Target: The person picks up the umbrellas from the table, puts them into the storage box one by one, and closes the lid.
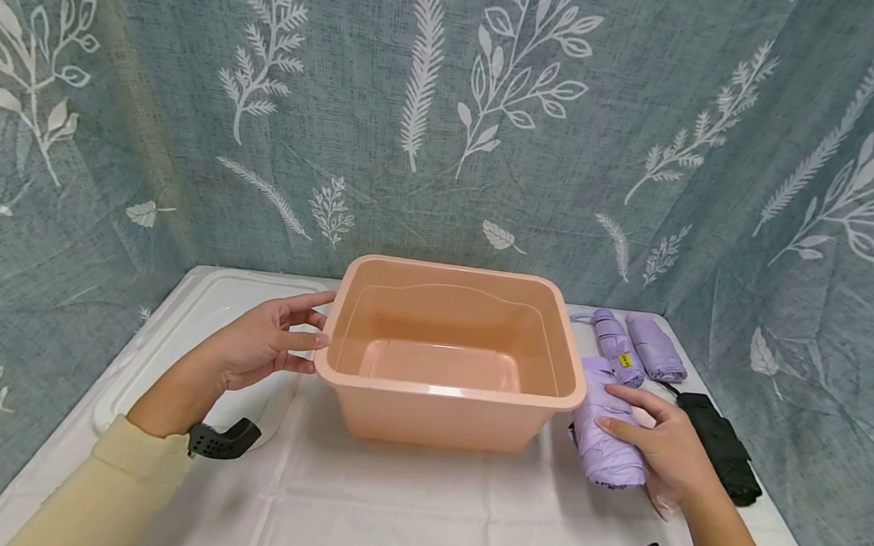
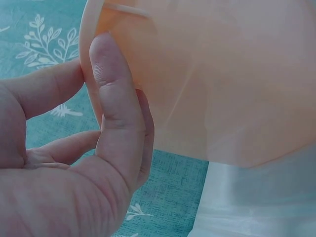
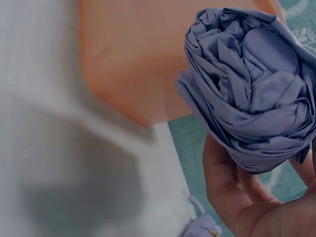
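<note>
A peach plastic bin [image 1: 439, 415] stands upright in the middle of the table, with nothing inside. My left hand [image 1: 275, 342] holds its left rim, some fingers under the lip against the outer wall [image 2: 222, 98]. Beside the bin's right front corner, my right hand [image 1: 670, 446] grips a lavender folded umbrella [image 1: 607, 438], thumb on one side and fingers on the other. In the right wrist view, the end of this umbrella [image 3: 247, 94] shows bunched fabric around a smooth rounded tip.
Two more lavender folded umbrellas, one with a yellow tag [image 1: 616, 347] and one plain [image 1: 656, 349], lie at the back right. A black folded umbrella [image 1: 722, 449] lies near the right edge. On the left sits a white lid [image 1: 177, 349]. A leaf-patterned curtain [image 1: 441, 198] surrounds the table.
</note>
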